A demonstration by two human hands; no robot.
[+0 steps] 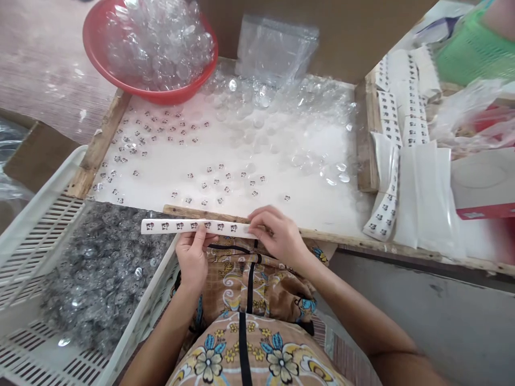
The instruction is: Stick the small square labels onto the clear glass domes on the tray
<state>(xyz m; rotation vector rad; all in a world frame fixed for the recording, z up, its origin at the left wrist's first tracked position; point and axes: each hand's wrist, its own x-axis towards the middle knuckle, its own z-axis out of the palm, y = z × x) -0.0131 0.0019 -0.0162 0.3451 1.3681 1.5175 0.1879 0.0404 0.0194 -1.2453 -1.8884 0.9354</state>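
A white strip printed with a row of small dark figures lies level in front of my body, over the tray's near wooden edge. My left hand pinches its middle, thumb on top. At the strip's right end, the fingertips of my right hand are closed on it. Beyond them, a white board carries several small printed pieces at its left and near side. Clear round discs are scattered over its far and right parts.
A red bowl of clear discs stands back left. A white basket holds many printed discs at lower left. More printed strips, a clear bag and a red-and-white box lie beyond and right; a green basket is upper right.
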